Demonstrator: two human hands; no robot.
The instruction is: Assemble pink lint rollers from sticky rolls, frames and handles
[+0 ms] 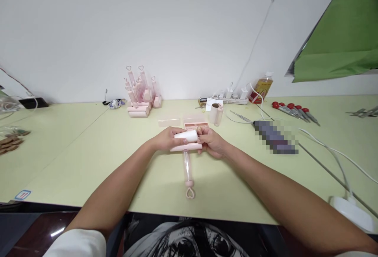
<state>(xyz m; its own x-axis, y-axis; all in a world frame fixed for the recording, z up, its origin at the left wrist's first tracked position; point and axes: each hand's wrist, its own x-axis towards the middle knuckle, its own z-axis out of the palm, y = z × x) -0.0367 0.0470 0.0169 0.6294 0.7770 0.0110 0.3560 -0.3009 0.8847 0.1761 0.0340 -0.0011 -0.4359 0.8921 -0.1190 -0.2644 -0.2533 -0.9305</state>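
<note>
A pink lint roller (pixel 188 168) lies on the pale green table (pixel 88 158), its clear handle with a heart-shaped end pointing toward me. My left hand (pixel 166 139) is closed round the left end of a white paper roll (pixel 187 136) resting on the roller's pink head. My right hand (pixel 210 142) pinches the roll's right end. Just behind my hands lie flat pink cover pieces (pixel 168 122) and an open pink tray (pixel 195 125).
A cluster of finished pink rollers (pixel 141 93) stands at the back centre. Two white rolls (pixel 215 113), a power strip (pixel 233 99), a bottle of yellow liquid (pixel 261 87) and red-handled screwdrivers (pixel 295 111) lie right. White cable (pixel 333 152) crosses right; a green cloth (pixel 339 40) hangs above.
</note>
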